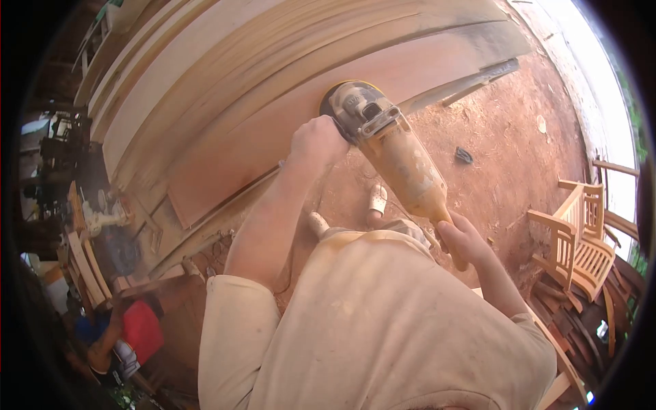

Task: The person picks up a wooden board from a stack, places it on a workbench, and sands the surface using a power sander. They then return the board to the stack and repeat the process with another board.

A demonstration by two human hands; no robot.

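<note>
**Both hands on angle grinder (393, 147), head end at wooden panel (232, 160)**

Dusty yellow tool gripped at both ends. Long axis diagonal, from head at upper left down to tail at lower right. Head and guard pressed to, or just over, the big reddish panel. Contact point hidden under the guard, so touching or a hair apart: cannot tell.

At the head end, left hand (316, 142) closed into a fist just left of the gear housing, probably round a side handle. Handle itself not visible, fingers curled out of sight. At the tail, right hand (463, 239) with fingers wrapped tight round the narrow rear grip. Left hand nearer the panel, right hand nearer the torso.

Panel leaning across the upper frame, lighter planks (171, 68) stacked behind it.

Hard to make out: disc, trigger, cable. Much of the lower frame filled by the light shirt (383, 321). On the dirt floor (519, 123), a white sandal (377, 199) and a small dark object (463, 155). Wooden chairs (581, 239) at the right edge. Another person in red (140, 328) low at lower left, hands unclear. Strong fisheye bending at the edges.
</note>
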